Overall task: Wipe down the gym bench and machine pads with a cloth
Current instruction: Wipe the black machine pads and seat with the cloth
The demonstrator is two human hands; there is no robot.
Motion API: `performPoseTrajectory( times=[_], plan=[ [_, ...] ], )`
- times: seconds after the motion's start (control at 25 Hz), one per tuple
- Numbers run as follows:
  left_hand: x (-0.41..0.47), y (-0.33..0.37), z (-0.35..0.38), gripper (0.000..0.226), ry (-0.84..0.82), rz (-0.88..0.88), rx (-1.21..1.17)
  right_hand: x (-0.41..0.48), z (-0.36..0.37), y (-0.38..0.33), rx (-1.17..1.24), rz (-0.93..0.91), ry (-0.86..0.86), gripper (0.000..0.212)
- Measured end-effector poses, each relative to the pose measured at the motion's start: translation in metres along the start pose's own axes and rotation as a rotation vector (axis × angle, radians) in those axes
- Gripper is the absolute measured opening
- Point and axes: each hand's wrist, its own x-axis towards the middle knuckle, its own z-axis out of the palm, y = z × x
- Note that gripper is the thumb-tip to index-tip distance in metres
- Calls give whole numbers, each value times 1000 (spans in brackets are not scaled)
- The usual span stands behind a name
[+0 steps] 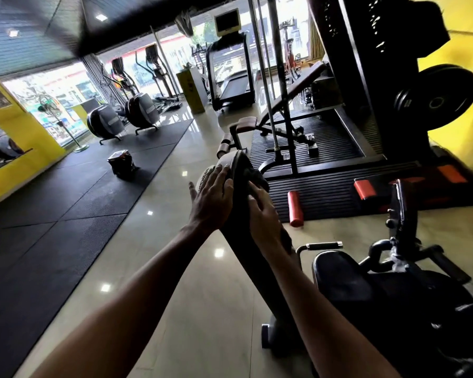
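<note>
Glossy beige floor tiles point(191, 282) run through a yellow-walled gym, with black rubber matting point(66, 214) on the left and two elliptical trainers point(142, 110) and a treadmill point(231, 77) standing before bright windows at the far end. Black weight plates point(445, 96) hang on a rack at the upper right. In the middle foreground the long black backrest pad point(246, 249) of an incline bench rises steeply away from the camera, seen almost edge-on, with the bench's dark seat pad point(339, 279) low on the right. Both bare forearms reach forward and up, one on each side of the backrest. The left hand point(212, 197) lies flat against the pad's left face near its top, fingers straight and together, holding nothing. The right hand point(262, 216) is spread on the pad's right face, fingers fairly straight, pressing a dark grey cloth point(257, 178) against the upholstery. The cloth bunches out just above the fingertips.
</note>
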Motion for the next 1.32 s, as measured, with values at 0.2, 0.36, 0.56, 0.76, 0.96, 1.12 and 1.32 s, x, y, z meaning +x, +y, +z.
performPoseTrajectory(
  times=[0.2, 0.36, 0.56, 0.76, 0.96, 1.12, 1.32],
  plan=[
    [1, -4, 4, 66, 83, 58, -31, -62, -2, 29, -92, -243, 133, 39],
    [3, -6, 5, 65, 90, 70, -30, -29, -16, 44, -78, 236, 77, 55],
    [6, -9, 5, 66, 45, 76, -56, -56, 26, 3, -113, -304, 147, 50],
    [4, -7, 5, 65, 60, 74, -70, -84, 10, 54, -234, 36, 276, 53],
    [2, -6, 3, 57, 52, 88, -74, -72, 30, 17, -36, 32, 291, 60],
    [3, -8, 4, 53, 45, 103, -81, -88, 56, -4, -312, -314, 324, 78],
    [5, -11, 7, 55, 67, 102, -79, -77, 38, 39, -534, -318, 344, 88]
  ],
)
